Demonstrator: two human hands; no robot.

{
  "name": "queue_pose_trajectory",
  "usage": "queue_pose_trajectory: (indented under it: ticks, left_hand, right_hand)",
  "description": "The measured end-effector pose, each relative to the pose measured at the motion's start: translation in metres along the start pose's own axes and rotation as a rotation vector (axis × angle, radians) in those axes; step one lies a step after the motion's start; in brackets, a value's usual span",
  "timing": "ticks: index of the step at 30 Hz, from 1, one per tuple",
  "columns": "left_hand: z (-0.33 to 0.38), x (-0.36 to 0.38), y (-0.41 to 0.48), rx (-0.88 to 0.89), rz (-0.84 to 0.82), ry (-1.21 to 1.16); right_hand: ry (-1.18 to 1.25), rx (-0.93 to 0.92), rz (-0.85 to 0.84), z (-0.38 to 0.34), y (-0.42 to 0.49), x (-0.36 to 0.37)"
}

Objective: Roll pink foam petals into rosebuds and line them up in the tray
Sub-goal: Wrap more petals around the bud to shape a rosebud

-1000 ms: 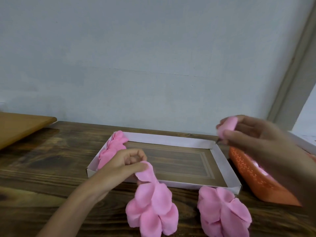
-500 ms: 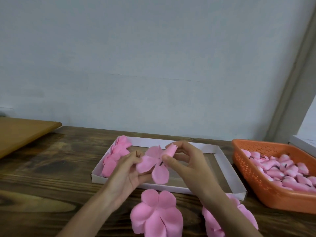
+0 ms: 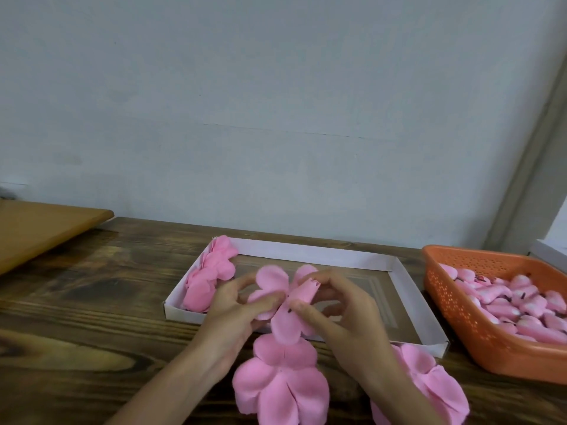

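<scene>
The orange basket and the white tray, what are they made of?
Basket: looks like plastic, smooth and slightly shiny, with rows of small moulded holes in its walls. Tray: probably cardboard or stiff paper, matt white, with thin folded-up walls and creased corners; its floor looks brown.

We are losing the lower petals of the front petal stack [image 3: 280, 388] past the bottom edge of the view. The right forearm is covering the left half of the second petal stack [image 3: 429, 384] near the table's front edge. The orange basket [image 3: 454, 302] is running off the right edge. Both hands are hiding part of the white tray's front wall [image 3: 181, 311], and the petal piece [image 3: 283, 323] is blurring between the fingers [image 3: 260, 305].
</scene>
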State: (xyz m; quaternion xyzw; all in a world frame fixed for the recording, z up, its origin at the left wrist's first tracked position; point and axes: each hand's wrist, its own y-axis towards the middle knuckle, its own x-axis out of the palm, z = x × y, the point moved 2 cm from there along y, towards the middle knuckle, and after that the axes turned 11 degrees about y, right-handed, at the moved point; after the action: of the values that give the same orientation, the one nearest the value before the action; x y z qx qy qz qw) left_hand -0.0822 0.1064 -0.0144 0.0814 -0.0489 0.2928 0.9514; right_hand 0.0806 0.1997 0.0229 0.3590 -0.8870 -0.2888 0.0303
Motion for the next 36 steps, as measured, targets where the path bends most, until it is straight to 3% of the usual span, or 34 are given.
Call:
queue_pose_trajectory:
  ticks: [5, 14, 36]
  left_hand:
    - [-0.004, -0.001, 0.0, -0.016, 0.033, 0.03]
    - [-0.005, 0.003, -0.007, -0.036, 0.026, 0.105]
    - [0.003, 0.003, -0.007, 0.07, -0.009, 0.191]
  right_hand:
    - [0.055, -0.067, 0.051, -0.001, 0.004, -0.009]
    - [0.173, -0.041, -0.01, 0.006, 0.003, -0.007]
    - [0.087, 0.003, -0.093, 0.002, 0.003, -0.01]
